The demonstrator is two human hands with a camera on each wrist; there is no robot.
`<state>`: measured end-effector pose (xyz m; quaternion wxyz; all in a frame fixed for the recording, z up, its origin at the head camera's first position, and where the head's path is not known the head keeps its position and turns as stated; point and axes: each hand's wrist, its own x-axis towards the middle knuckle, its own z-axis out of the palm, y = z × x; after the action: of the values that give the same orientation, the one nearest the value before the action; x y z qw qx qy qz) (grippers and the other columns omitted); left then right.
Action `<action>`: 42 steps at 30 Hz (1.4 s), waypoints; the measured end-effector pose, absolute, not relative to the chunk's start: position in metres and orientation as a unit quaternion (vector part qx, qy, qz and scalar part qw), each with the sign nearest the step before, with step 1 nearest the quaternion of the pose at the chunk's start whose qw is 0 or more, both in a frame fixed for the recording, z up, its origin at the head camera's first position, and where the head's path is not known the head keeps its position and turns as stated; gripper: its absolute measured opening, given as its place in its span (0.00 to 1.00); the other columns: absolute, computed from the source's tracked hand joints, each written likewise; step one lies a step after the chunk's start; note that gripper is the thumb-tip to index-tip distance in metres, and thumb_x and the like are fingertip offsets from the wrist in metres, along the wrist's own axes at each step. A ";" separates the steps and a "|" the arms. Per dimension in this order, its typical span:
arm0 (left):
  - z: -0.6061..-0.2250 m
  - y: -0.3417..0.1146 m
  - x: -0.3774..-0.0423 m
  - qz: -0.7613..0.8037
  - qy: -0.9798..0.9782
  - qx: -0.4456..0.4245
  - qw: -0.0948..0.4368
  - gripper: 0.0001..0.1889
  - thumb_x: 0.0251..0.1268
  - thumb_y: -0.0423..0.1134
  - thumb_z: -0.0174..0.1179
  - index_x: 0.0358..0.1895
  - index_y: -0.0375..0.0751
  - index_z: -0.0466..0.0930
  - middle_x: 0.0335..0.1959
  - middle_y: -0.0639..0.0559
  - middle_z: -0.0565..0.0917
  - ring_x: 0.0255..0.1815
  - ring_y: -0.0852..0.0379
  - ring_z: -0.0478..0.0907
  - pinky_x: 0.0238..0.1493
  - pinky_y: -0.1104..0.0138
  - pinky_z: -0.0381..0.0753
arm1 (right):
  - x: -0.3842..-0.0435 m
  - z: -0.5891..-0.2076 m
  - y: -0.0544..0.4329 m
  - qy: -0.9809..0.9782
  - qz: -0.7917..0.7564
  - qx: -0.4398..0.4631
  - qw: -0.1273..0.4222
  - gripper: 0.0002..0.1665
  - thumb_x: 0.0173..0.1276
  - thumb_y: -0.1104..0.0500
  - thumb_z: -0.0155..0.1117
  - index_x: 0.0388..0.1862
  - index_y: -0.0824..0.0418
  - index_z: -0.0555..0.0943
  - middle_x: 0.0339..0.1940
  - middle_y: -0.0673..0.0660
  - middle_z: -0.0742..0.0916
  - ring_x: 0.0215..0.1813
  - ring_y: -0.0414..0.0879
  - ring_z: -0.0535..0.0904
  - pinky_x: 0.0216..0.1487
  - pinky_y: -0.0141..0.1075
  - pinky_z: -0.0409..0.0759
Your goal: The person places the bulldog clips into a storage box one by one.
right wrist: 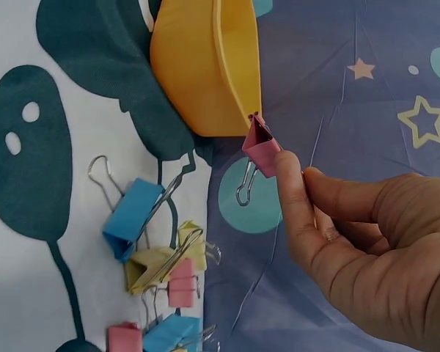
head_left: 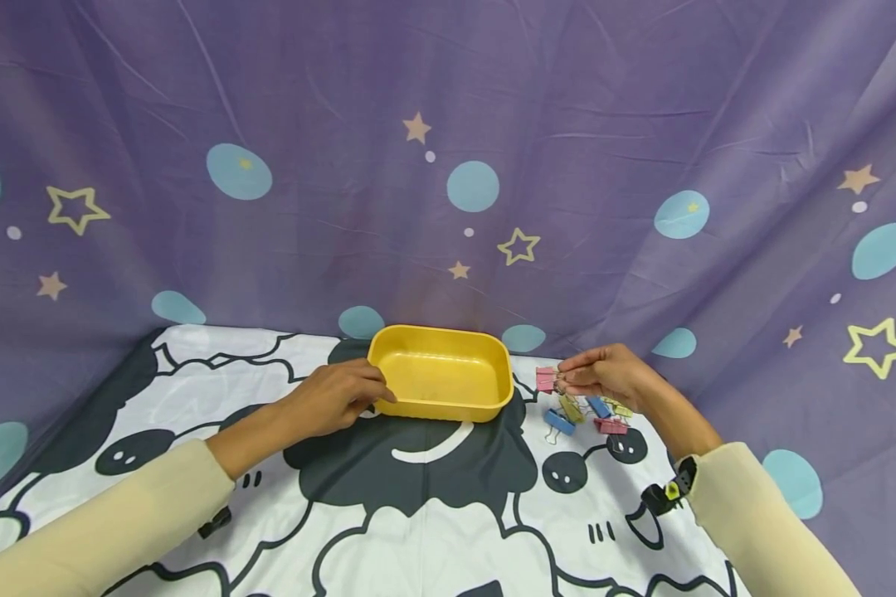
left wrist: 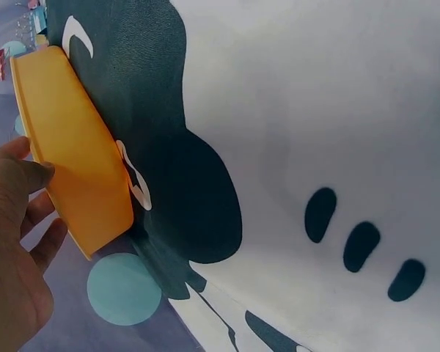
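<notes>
My right hand [head_left: 605, 373] pinches a pink binder clip [head_left: 546, 379] between thumb and fingertips, raised over the right side of the cloth. In the right wrist view the held clip [right wrist: 261, 147] has one wire handle hanging down, and it overlaps the tray's corner. My left hand [head_left: 336, 398] grips the left end of a yellow plastic tray [head_left: 448, 411], and the left wrist view has the thumb [left wrist: 40, 174] against its outer wall. Below my right hand lies a loose pile of binder clips, among them a blue clip [right wrist: 136, 213], a yellow clip [right wrist: 148, 268] and a pink clip [right wrist: 125, 338].
A white cloth [head_left: 418, 547] with dark cartoon shapes covers the table. Right behind the tray hangs a purple curtain [head_left: 358, 224] printed with stars and blue dots. The tray's inside floor [head_left: 433, 377] shows bare yellow.
</notes>
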<state>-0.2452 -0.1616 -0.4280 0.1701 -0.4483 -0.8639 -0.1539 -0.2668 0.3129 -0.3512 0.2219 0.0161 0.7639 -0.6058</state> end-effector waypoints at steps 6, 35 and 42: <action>-0.429 -0.162 -0.246 -0.155 -0.860 -0.454 0.177 0.19 0.66 0.23 0.74 0.51 0.53 0.98 0.48 0.57 0.92 0.48 0.57 0.85 0.45 0.63 0.90 | -0.274 -0.349 0.301 0.771 -0.599 0.015 0.217 0.26 0.83 0.74 0.61 0.74 0.84 0.74 0.45 0.57 0.96 0.47 0.43 0.95 0.57 0.37 0.94; -0.434 -0.181 -0.265 -0.187 -0.804 -0.533 0.184 0.21 0.59 0.20 0.79 0.50 0.48 0.97 0.47 0.56 0.91 0.51 0.56 0.83 0.51 0.61 0.91 | -0.290 -0.343 0.240 0.781 -0.593 0.017 0.194 0.22 0.83 0.73 0.63 0.72 0.78 0.81 0.51 0.62 0.96 0.48 0.46 0.96 0.66 0.46 0.91; -0.437 -0.194 -0.284 -0.218 -0.755 -0.579 0.217 0.20 0.53 0.19 0.80 0.46 0.45 0.96 0.45 0.55 0.92 0.48 0.56 0.83 0.47 0.65 0.87 | -0.290 -0.348 0.230 0.779 -0.594 0.009 0.201 0.23 0.83 0.73 0.63 0.73 0.79 0.80 0.55 0.66 0.95 0.48 0.46 0.96 0.66 0.46 0.91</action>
<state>-0.2842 -0.1939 -0.4368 0.2171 -0.5795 -0.7546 -0.2181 -0.2895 0.2300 -0.3478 0.2013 0.0089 0.7788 -0.5940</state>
